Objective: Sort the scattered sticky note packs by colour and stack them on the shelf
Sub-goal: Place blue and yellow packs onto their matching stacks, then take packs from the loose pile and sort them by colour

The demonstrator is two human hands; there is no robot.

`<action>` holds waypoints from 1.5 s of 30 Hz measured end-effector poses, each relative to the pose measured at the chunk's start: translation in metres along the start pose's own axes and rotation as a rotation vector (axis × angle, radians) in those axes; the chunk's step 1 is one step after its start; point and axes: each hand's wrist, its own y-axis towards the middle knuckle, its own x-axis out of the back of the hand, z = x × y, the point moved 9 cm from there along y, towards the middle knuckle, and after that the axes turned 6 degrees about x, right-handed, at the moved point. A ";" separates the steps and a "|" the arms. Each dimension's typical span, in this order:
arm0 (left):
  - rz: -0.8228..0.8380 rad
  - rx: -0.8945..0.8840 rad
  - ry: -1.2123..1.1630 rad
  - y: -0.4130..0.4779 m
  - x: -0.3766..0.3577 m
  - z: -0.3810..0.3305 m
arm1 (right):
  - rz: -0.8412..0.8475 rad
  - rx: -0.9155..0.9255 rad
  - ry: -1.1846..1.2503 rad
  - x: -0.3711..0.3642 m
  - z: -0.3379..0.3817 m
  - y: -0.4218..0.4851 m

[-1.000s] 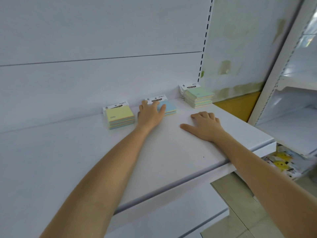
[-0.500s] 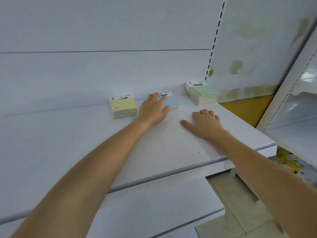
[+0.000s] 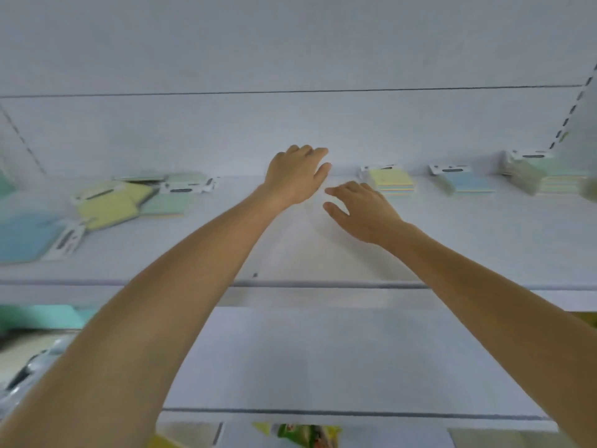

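between picks, left hand and right hand loose and empty, guessing next grab's the scattered packs left of them

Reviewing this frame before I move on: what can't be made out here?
Head view only, all motion-blurred.
- Scattered packs, left: smeared together; count and label print unreadable.
- Blue pack: cut off by the left edge.
- Green stack, right: blur hides how many packs it holds.
- Packet at the bottom: cut by the lower edge, print illegible.
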 end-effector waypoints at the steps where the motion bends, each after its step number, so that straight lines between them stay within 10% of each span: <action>1: 0.005 0.027 0.008 -0.011 0.008 0.028 | 0.017 0.013 0.036 -0.010 0.024 0.008; 17: 0.183 0.701 0.155 -0.152 0.032 0.367 | 0.162 0.093 0.169 -0.114 0.234 0.126; 35: 0.061 0.710 -0.271 -0.135 0.025 0.369 | -0.010 -0.206 0.256 -0.108 0.199 0.121; 45: -0.094 0.521 -0.489 -0.121 0.050 0.351 | -0.142 -0.410 0.746 -0.095 0.169 0.112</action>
